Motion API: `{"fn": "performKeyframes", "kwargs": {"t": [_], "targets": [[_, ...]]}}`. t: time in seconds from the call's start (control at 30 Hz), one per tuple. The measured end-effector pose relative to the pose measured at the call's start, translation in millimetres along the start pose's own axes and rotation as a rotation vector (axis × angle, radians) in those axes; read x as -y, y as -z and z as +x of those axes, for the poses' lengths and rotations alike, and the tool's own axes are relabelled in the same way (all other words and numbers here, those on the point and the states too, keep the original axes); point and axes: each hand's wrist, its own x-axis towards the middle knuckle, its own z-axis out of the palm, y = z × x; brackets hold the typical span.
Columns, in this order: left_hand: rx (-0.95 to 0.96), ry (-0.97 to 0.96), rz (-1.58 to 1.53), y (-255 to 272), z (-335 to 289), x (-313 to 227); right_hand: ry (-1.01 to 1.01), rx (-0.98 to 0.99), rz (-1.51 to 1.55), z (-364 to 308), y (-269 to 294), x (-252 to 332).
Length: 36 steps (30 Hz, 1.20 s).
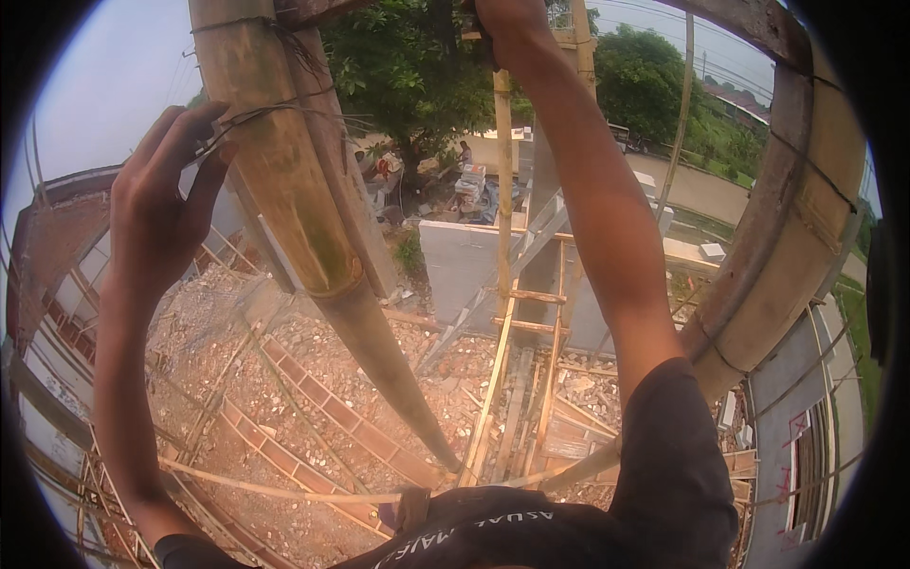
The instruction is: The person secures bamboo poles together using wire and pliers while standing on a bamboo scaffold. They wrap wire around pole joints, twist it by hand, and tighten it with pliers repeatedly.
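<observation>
My left hand (161,190) is raised at the left, its thumb and fingers closed on the end of a thin dark wire (270,109). That wire wraps round a thick bamboo pole (303,190) and a wooden post (346,180) standing against it. Higher up, a second binding of wire (237,23) circles the same pole. My right hand (512,24) reaches up to the top edge of the view with its fingers curled. Something small and dark sits by those fingers, partly cut off, and I cannot make out what it is.
Far below lies rubble-strewn ground (322,379) with brown ladder-like frames (332,408). A wooden ladder (531,327) rises in the middle near a grey block wall (464,270). At the right stands another timber-and-bamboo post (787,228). People (464,152) are in the distance beneath a tree (408,76).
</observation>
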Motion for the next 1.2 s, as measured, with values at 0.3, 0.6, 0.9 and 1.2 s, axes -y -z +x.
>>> {"fn": "performKeyframes", "kwargs": {"t": [0.3,0.6,0.9,1.2], "targets": [[-0.216,-0.027,0.125,3.5,-21.9,-8.7,0.155,-0.119,0.042,66.8,4.4,6.3],[-0.591,0.209,-0.138,-5.6,-85.3,-30.2,-0.062,-0.508,0.567,24.8,9.4,-31.1],[-0.144,0.6,-1.036,-74.1,-91.5,-101.9,-0.468,0.085,0.351,-220.3,34.1,-17.6],[-0.11,0.413,-1.878,-98.6,-53.5,-115.8,-0.445,0.544,0.137,-209.7,46.9,80.2]]}}
